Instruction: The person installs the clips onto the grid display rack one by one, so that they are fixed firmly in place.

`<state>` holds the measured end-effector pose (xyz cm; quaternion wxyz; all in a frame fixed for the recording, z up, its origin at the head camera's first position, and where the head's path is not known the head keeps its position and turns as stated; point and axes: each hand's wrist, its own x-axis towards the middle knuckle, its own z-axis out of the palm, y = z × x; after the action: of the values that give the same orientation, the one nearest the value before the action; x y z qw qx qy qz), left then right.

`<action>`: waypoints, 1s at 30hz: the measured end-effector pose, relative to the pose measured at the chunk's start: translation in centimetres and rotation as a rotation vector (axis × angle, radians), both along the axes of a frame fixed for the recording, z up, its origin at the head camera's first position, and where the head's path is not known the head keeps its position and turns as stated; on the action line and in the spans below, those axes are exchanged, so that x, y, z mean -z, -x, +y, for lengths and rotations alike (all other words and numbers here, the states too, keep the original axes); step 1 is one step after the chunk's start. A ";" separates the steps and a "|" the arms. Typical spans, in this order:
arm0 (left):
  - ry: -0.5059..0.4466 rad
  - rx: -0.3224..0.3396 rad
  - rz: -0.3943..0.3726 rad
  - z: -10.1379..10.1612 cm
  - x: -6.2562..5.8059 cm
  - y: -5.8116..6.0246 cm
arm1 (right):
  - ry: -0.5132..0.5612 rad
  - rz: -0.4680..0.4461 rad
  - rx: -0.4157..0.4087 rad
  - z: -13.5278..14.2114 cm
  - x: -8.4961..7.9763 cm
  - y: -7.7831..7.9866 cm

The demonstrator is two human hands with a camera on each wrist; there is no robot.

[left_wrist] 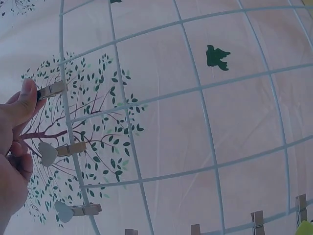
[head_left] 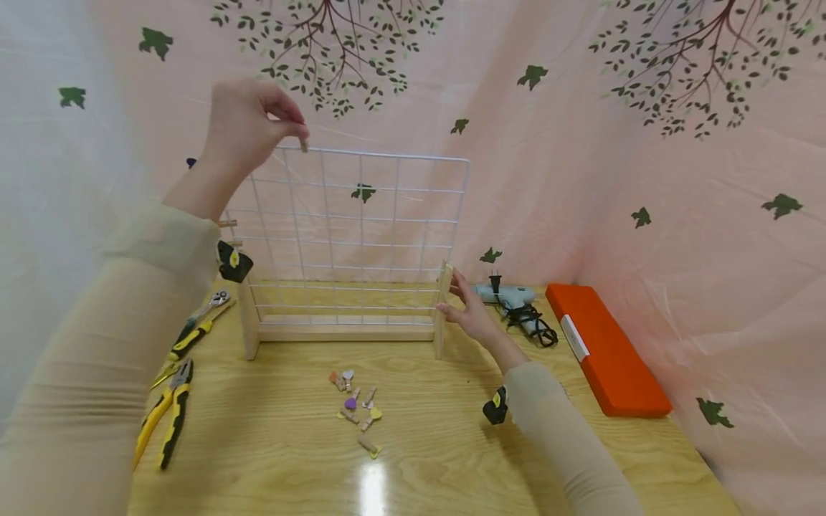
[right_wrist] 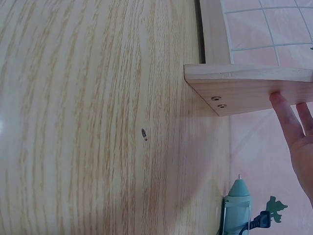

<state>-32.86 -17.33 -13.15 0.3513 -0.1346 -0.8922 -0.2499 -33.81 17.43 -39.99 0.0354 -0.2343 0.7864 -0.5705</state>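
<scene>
My left hand (head_left: 248, 118) pinches a small wooden clothespin (left_wrist: 53, 90) between thumb and finger, right at the top wire of a white wire grid (head_left: 361, 154). In the left wrist view, a clothespin with a pale heart (left_wrist: 72, 149) and another one (left_wrist: 85, 210) sit on that same wire. More clothespins (left_wrist: 257, 223) line another edge. The grid stands upright in a wooden frame (head_left: 348, 334). Against its right side post (head_left: 443, 315) rests my right hand (head_left: 474, 315), fingers extended; in the right wrist view a fingertip touches the post's outer face (right_wrist: 244, 95).
Several loose heart clothespins (head_left: 368, 446) lie on the table in front of the frame. Pliers (head_left: 169, 412) and other hand tools (head_left: 200, 333) are at the left. A glue gun (head_left: 510, 294) with its cord and an orange box (head_left: 606, 351) stand at the right.
</scene>
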 end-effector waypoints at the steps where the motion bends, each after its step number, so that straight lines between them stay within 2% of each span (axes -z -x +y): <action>1: 0.016 -0.003 0.001 0.0 0.0 0.0 | -0.006 0.001 0.000 0.0 0.0 0.0; 8: 0.060 -0.054 -0.061 0.1 -0.3 0.2 | -0.009 -0.001 -0.004 -0.2 0.1 0.0; 14: 0.094 -0.036 -0.075 0.2 -0.1 0.4 | -0.007 0.006 0.006 -0.1 0.0 -0.1; 19: 0.099 -0.023 -0.082 0.0 0.5 0.1 | 0.000 0.015 -0.007 0.0 0.0 -0.1; 22: 0.092 0.003 -0.020 0.0 1.2 -0.6 | 0.004 0.005 -0.011 0.0 -0.1 -0.1; 25: 0.076 0.070 0.136 0.3 2.4 -1.5 | 0.004 -0.007 -0.006 0.0 0.0 0.0; 28: 0.065 0.164 0.245 0.8 4.3 -2.4 | -0.001 -0.018 -0.002 0.1 0.0 0.0; 30: 0.076 0.231 0.253 1.1 6.1 -3.1 | -0.004 -0.017 -0.004 0.1 0.0 0.0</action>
<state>-29.78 -16.21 -19.30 0.4243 -0.2798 -0.8284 -0.2356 -33.83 17.56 -39.95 0.0436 -0.2308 0.7869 -0.5707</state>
